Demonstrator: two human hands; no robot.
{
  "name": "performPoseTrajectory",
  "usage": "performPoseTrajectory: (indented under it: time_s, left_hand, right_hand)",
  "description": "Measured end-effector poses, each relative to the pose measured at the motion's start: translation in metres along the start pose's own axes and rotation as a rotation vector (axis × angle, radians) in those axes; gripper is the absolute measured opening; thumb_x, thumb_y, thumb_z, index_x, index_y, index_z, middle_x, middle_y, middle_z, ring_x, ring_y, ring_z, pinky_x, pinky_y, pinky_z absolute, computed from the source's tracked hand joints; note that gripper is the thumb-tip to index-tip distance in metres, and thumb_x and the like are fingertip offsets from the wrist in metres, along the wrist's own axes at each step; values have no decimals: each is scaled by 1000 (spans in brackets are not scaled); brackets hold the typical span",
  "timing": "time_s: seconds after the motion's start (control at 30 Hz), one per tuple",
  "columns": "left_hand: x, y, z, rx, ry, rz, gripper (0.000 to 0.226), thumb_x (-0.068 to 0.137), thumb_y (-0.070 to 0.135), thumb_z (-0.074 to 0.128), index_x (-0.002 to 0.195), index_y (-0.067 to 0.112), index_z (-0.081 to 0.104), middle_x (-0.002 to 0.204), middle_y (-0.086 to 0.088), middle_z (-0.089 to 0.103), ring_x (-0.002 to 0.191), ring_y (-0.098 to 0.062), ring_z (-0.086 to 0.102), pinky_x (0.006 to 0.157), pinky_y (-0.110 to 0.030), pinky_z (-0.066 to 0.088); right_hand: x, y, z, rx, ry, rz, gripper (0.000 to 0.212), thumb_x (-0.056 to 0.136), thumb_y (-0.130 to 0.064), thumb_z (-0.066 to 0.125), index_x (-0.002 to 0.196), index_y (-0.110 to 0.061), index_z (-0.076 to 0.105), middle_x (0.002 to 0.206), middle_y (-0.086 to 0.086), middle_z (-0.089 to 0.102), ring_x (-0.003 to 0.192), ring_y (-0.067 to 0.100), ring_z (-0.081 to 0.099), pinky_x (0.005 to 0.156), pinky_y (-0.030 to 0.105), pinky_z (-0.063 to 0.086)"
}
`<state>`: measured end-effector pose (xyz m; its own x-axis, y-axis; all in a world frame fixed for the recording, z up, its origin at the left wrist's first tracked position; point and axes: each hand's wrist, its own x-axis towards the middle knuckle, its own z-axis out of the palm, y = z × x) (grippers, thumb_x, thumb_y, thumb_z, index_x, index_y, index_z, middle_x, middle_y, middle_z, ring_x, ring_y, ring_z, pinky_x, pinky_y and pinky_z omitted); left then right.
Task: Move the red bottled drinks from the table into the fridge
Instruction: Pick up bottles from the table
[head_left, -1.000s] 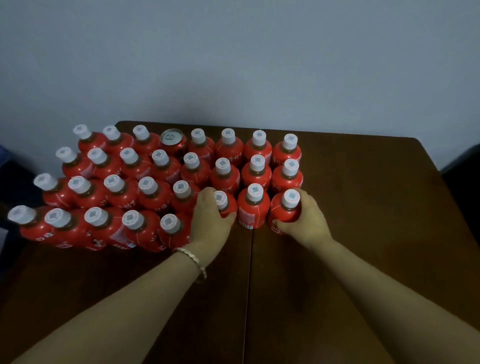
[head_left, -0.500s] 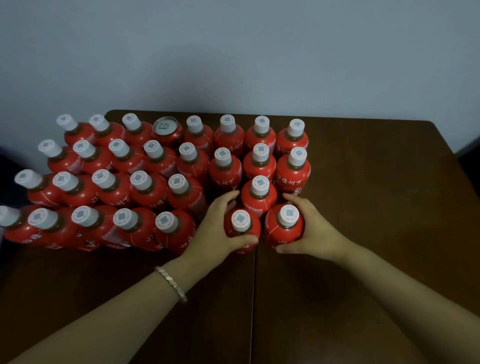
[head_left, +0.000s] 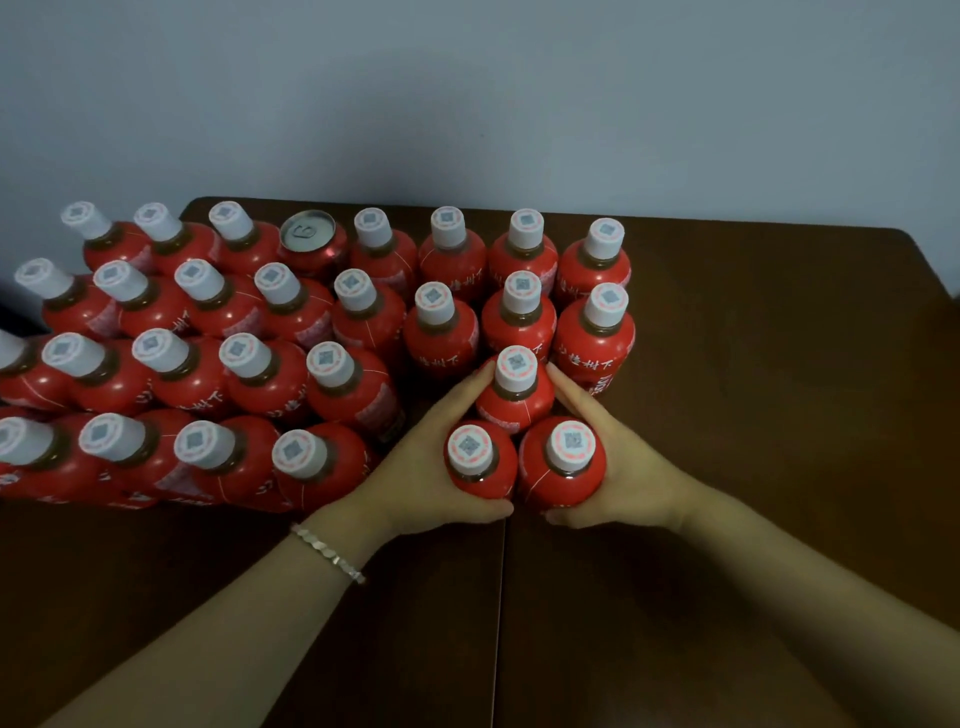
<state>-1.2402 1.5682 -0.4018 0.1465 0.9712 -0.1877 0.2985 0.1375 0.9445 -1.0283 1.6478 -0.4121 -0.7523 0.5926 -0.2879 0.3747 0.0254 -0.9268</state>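
My left hand (head_left: 426, 470) wraps the left bottle (head_left: 483, 480). My right hand (head_left: 626, 470) wraps the right bottle (head_left: 553, 488). My fingers now squeeze a third bottle (head_left: 514, 410) between them. A moment ago I held just two, so three can go together. They are round, shiny and red with white caps, on the dark wooden table (head_left: 727, 571). I see no fridge.

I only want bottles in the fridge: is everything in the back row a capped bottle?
No, a red can with a silver pull-tab top stands in that row among the white-capped bottles.
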Motion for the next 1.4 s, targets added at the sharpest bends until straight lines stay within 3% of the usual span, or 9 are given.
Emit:
performPoseTrajectory:
  time_s: [0.27,0.37,0.5,0.6,0.73,0.9,1.03,1.17,1.4]
  left_hand:
    - [-14,15,20,-53,132,-67,100,55,8,78,137,43,35,130,12,59,116,-7,58,94,-22,48]
    - [-23,26,22,-12,73,-66,101,54,4,76,139,39,34,124,18,61,111,1,59,89,-14,46]
    - [-37,50,19,76,-19,-45,104,56,6,77,144,39,32,114,15,66,101,4,61,87,-16,46]
    - [-55,76,15,124,-83,23,106,55,12,76,143,45,29,111,16,66,96,3,62,88,-19,47]
    - [-88,125,5,198,-179,155,107,54,18,77,143,49,25,127,23,57,114,4,55,99,-25,46]
    - [-130,182,4,324,-270,346,101,60,12,79,121,68,21,119,33,53,109,14,51,83,-3,41]
    - [-169,236,34,404,-458,500,104,60,24,78,139,56,18,131,21,52,116,-3,53,97,-26,46]
    - [-208,278,86,379,-596,624,102,64,15,78,128,64,17,119,30,51,103,2,55,78,-6,39]
    - [-286,333,215,304,-852,754,109,53,25,74,144,50,20,139,15,47,126,-7,46,100,-31,43]
  right_hand:
    - [-15,-10,30,234,237,48,109,44,-3,80,135,-42,34,123,-13,59,112,3,59,89,22,49]
    - [-33,-16,40,219,282,86,113,40,-17,79,141,-38,33,128,-10,58,117,9,58,98,36,48]
    - [-61,-39,51,182,374,111,109,42,-9,78,132,-49,34,123,-11,62,112,7,60,96,34,49]
    - [-89,-72,61,148,469,98,106,43,-6,77,127,-57,37,120,-15,63,110,7,62,96,37,50]
    - [-138,-126,87,70,628,69,108,45,-8,78,132,-55,38,120,-17,63,108,7,62,95,41,51]
    - [-198,-179,123,12,846,54,103,47,-11,77,129,-58,38,116,-20,62,104,5,62,93,37,52]
    - [-274,-215,158,-19,1042,90,102,49,-18,78,133,-55,33,118,-20,58,106,6,59,94,38,50]
    - [-356,-233,183,-44,1238,140,101,49,-19,77,129,-61,31,117,-19,59,105,7,59,93,35,49]
    - [-512,-241,237,-51,1535,247,103,55,-14,78,136,-55,30,119,-18,58,106,5,60,90,31,50]
